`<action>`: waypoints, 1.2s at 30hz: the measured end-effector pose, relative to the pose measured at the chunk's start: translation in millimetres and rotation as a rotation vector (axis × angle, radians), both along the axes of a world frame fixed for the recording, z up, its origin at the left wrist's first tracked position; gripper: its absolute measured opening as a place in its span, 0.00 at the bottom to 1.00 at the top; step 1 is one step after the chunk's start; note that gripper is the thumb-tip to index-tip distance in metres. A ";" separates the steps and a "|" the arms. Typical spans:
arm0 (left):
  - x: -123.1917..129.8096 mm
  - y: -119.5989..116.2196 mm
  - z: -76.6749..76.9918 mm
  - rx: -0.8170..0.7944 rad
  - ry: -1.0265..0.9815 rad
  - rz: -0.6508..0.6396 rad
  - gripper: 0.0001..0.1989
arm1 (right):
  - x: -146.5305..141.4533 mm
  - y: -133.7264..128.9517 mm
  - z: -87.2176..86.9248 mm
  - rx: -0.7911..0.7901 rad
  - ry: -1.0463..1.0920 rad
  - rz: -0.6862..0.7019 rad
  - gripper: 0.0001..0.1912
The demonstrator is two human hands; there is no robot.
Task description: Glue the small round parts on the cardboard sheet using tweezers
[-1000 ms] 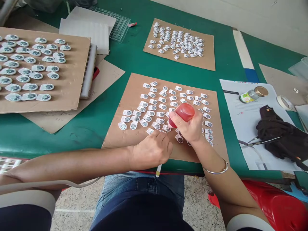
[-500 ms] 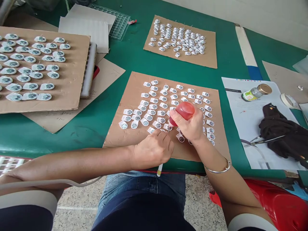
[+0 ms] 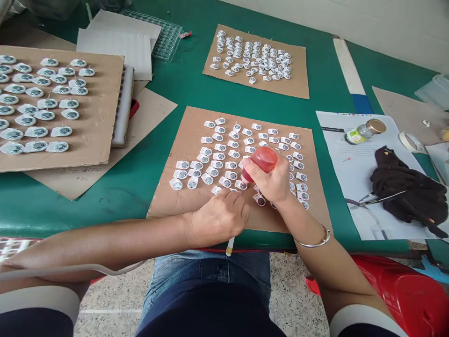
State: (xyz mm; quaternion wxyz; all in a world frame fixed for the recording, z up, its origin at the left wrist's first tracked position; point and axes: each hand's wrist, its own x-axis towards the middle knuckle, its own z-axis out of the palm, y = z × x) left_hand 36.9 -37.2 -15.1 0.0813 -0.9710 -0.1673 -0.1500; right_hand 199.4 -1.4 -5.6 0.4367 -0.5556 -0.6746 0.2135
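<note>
My right hand (image 3: 275, 180) is wrapped round a red squeeze bottle (image 3: 264, 160), tilted with its lower end toward a small white piece (image 3: 241, 185). Close beside it, my left hand (image 3: 224, 215) is closed over the near part of a cardboard sheet (image 3: 168, 201). A thin white stick with a yellowish end (image 3: 229, 247) sticks out below my left hand; the rest of it is hidden. Rows of small white pieces with round dark-patterned faces cover the sheet, and some are hidden under my hands.
Another cardboard sheet (image 3: 98, 131) with white pieces stands raised at left, a third (image 3: 298, 84) lies at the back. At right are a paper (image 3: 336, 168), a glass jar (image 3: 363, 132), a tape roll (image 3: 411, 142), scissors (image 3: 384, 198) and a black cloth (image 3: 403, 182).
The whole view has shifted a little, so the table items appear slightly further left. Both hands stay close together with the same hold, the red bottle still tilted over the pieces.
</note>
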 end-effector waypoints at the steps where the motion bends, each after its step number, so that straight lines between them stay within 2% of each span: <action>1: 0.1 0.2 0.1 0.001 0.004 0.000 0.09 | 0.0 0.1 0.0 0.003 0.001 -0.003 0.12; 9: 0.5 0.7 6.5 0.019 0.006 0.001 0.08 | -0.8 0.5 -0.4 0.030 0.027 -0.012 0.11; 14: -0.1 0.9 5.5 0.004 0.010 -0.003 0.08 | -0.5 3.0 -1.5 0.105 0.016 -0.057 0.13; 23: -1.3 4.6 6.0 -0.045 0.006 -0.012 0.09 | 1.3 5.1 -1.7 0.104 0.018 -0.036 0.15; 28: -4.3 10.7 8.4 -0.169 -0.025 0.000 0.07 | 3.5 7.0 -3.6 0.127 0.003 -0.050 0.15; 36: -7.7 28.3 13.7 -0.512 -0.112 0.067 0.06 | 6.0 6.6 -2.8 0.171 -0.064 -0.052 0.14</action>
